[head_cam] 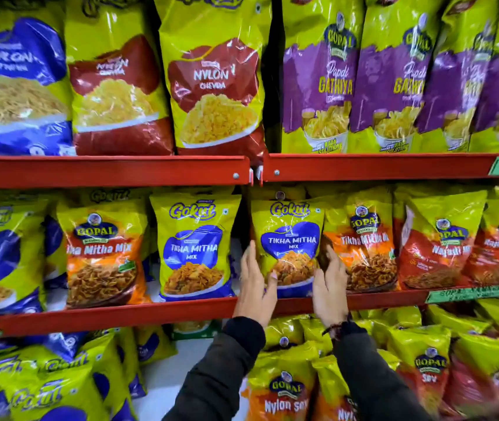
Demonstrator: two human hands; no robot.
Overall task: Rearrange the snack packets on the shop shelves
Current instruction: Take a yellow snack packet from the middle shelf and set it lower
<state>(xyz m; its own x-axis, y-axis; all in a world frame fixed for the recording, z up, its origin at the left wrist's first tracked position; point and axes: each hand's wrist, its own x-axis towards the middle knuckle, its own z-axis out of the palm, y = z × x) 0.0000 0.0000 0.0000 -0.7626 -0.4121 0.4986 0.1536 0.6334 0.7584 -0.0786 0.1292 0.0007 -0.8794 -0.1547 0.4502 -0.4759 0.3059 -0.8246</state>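
1. Bracketing a glossy yellow-and-blue plastic packet marked Tikha Mitha Mix (pixel 287 241) on the middle red metal shelf (pixel 151 312), both hands work from the head view, the only one supplied. The left hand (pixel 254 284) lies flat against the packet's left edge, thumb across its lower front; the right hand (pixel 330 287) presses its right edge. Fingers on both are spread, clasping the packet from either side rather than closed round it.
2. The packet stands upright at the shelf lip, just right of the upright divider.
3. Progress, as a judgement: partway. A matching blue Tikha Mitha Mix packet (pixel 195 247) stands left of the divider, apart from the held one, with a gap between. An orange-and-yellow Gopal packet (pixel 102 253) sits among the blue ones, suggesting sorting remains.
4. Surroundings: an orange Gopal Tikha Mitha packet (pixel 363 250) touches the right hand's side and crowds the slot. Red Nylon Chevda bags (pixel 212 77) and purple Papdi Gathiya bags (pixel 327 80) fill the upper shelf. Lower packets (pixel 284 390) lean loosely.
5. Obstruction: tight neighbours on the right leave little room.
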